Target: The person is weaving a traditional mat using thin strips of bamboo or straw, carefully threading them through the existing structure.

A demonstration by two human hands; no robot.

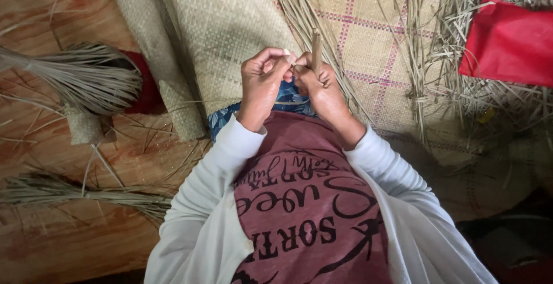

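As seen from the head camera, both hands are raised together in front of the person's chest, above a plain woven mat. The left hand has its fingers curled inward, with thumb and forefinger pinched at the base of a thin reed strip. The right hand is clenched around the same strip, which stands nearly upright above the knuckles. The two hands touch at the fingertips.

Beside the plain mat lies a rolled mat, resting on the wooden floor. A checked mat with pink lines lies beyond the right hand. Loose reed bundles lie on the floor to the person's left, and a heap of dry reed lies to the right, partly under a red cloth.
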